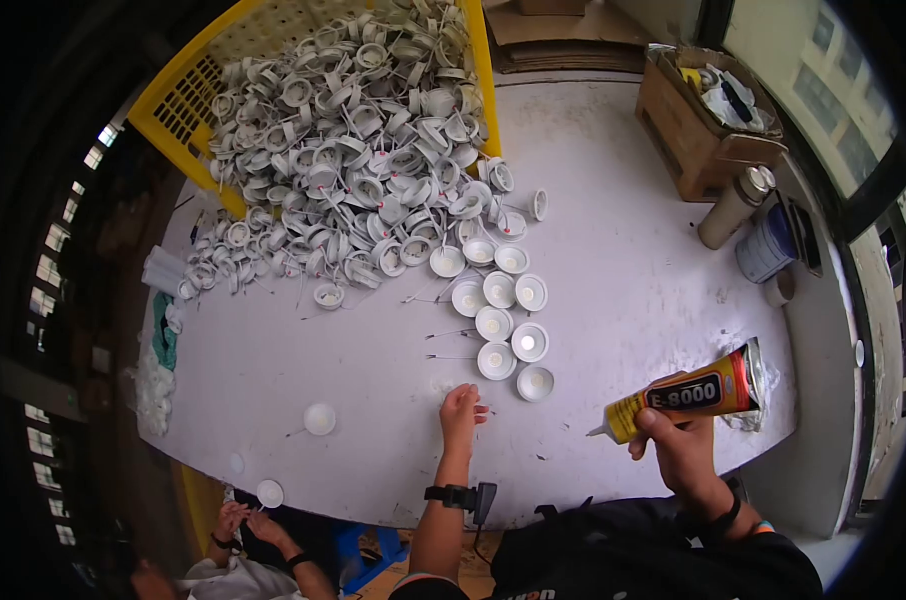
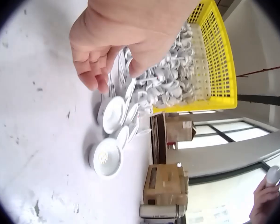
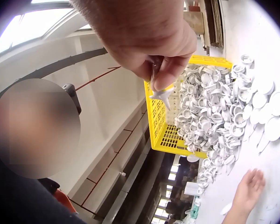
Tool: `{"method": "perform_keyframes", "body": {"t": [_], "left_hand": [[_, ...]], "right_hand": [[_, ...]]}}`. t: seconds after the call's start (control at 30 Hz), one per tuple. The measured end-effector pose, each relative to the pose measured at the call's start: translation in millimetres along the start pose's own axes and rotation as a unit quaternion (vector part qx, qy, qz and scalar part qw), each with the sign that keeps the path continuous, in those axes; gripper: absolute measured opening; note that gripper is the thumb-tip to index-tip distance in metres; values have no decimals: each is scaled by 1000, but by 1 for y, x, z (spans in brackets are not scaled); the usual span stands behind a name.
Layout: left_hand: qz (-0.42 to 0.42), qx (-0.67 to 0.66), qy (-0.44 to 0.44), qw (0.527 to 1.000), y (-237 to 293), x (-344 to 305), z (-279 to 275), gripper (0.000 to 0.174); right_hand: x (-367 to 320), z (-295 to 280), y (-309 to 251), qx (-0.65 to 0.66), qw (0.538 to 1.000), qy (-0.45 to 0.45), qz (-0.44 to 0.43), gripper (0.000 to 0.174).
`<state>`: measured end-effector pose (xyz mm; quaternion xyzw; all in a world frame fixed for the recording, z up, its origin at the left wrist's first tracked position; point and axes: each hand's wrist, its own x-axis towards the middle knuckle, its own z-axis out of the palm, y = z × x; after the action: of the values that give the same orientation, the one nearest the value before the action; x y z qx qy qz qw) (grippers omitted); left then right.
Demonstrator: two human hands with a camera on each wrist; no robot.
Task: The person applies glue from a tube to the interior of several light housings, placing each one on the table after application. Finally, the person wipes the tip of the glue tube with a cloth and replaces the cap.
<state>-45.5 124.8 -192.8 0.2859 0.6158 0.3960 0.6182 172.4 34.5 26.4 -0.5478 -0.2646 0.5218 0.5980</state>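
My right hand (image 1: 678, 445) grips a yellow and black tube of E-8000 glue (image 1: 698, 393), its pale nozzle (image 1: 600, 431) pointing left and slightly down. From the right wrist, the white nozzle (image 3: 161, 96) shows below the fingers, most of the tube hidden. With fingers loosely bent, my left hand (image 1: 462, 408) hovers near the table, just below a cluster of round white lamp housings (image 1: 496, 360). A small dark-tipped piece shows beside its fingers in the head view. In the left wrist view the hand (image 2: 126, 37) overlaps the wires, and nothing shows clearly between thumb and fingers.
A yellow crate (image 1: 178, 125) spills a large heap of white housings (image 1: 373, 160) over the table. One white housing (image 1: 319, 419) lies apart at left, near another person's hands (image 1: 243, 522). A cardboard box (image 1: 688, 150), a flask (image 1: 728, 212) and a tub (image 1: 765, 248) stand at right.
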Motion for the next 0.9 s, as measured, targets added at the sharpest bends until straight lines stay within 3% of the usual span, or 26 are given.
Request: {"method": "perform_keyframes", "body": {"t": [0.13,0.2,0.33,0.43,0.5,0.53,0.6,0.63,0.7,0.83,0.9], "left_hand": [[-22,88,5,996,-5,36,40,35],[-3,161,56,985,-6,45,48,34],[9,218,66,974,-9,51,41,30],[-37,213,65,974,-4,42,25,31],[-114,-51,-46,991,-1,20,10,31],[-113,-51,-46,991,5,8,4,31],[-155,-184,-122,963,18,-22,-4,32],[-160,-183,-120,962,25,-37,-5,32],[-109,-202,-205,951,42,-68,-3,33],[-66,-171,-244,952,69,-119,12,40],[-31,-212,-300,929,78,-138,20,45]], "right_hand": [[2,-4,0,-6,1000,0,-11,26],[3,-6,-1,-8,1000,9,-15,26],[2,-8,1,2,1000,16,-10,25],[-1,-10,2,6,1000,10,-10,26],[-3,-10,1,8,1000,5,-13,26],[-5,-9,-1,18,1000,-1,-18,23],[-8,-9,-4,28,999,-4,-22,20],[-10,-9,-5,30,999,-14,-25,20],[-16,-9,-7,30,999,-24,-24,21],[-28,-11,-10,42,998,-38,-27,21],[-32,-12,-10,49,996,-69,-41,21]]}}
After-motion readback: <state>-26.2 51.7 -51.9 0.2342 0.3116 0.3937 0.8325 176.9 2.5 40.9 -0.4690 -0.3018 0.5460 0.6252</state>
